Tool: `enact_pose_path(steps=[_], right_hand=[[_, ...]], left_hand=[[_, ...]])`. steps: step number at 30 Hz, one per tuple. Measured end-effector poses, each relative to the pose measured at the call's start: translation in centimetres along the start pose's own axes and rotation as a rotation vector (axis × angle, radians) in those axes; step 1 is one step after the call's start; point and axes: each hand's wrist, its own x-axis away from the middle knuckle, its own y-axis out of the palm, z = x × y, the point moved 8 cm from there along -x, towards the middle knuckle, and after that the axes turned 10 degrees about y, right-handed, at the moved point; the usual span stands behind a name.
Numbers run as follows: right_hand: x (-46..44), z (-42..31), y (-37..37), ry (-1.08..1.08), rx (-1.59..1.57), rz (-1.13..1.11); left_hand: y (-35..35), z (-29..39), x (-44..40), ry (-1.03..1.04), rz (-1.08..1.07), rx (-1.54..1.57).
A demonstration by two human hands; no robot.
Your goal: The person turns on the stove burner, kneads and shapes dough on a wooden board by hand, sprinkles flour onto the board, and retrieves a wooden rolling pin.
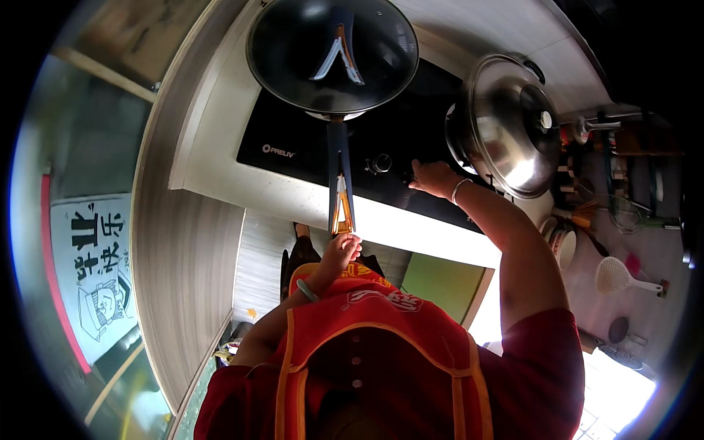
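A dark wok (293, 81) sits on the left burner, its long handle (338, 154) pointing toward me. My left hand (342, 254) is closed at the near end of that handle, fingers curled around its tip. My right hand (434, 180) reaches over the front of the black gas stove (301, 136), thumb and fingers pinched at the right-hand stove knob, which they mostly cover. To the left of those fingers stands the other stove knob (380, 163), untouched. The wok's inside looks dark and shiny, with a bright reflection in it.
A large steel pot with a domed lid (510, 125) occupies the right burner, close to my right forearm. Utensils, including a white slotted skimmer (620, 276), hang at the right wall. A wood-grain panel (172, 257) borders the left side. A green board (447, 286) shows below the counter.
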Motion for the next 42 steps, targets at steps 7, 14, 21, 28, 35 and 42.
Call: enact_pose_path(steps=[7, 14, 21, 28, 35, 42], right_hand=[[-0.3, -0.6, -0.2, -0.01, 0.111, -0.004], [1.1, 0.6, -0.8, 0.245, -0.122, 0.037], [1.5, 0.2, 0.2, 0.246, -0.141, 0.144], [-0.5, 3.4, 3.1, 0.694, -0.369, 0.122], [1.9, 3.2, 5.3, 0.938, -1.267, -0.316], [2.0, 3.2, 2.2, 0.786, -0.718, -0.25]], left_hand=[[-5.3, 5.3, -1.8, 0.458, 0.234, -0.292], [-13.5, 14.1, -3.2, 0.748, 0.733, -0.9], [-13.7, 13.4, -4.5, 0.744, 0.935, -1.159], [-14.2, 13.8, -4.6, 0.709, 0.907, -1.138], [-14.5, 13.2, -4.8, 0.713, 0.897, -1.127], [-14.4, 13.6, -4.5, 0.737, 0.912, -1.143]])
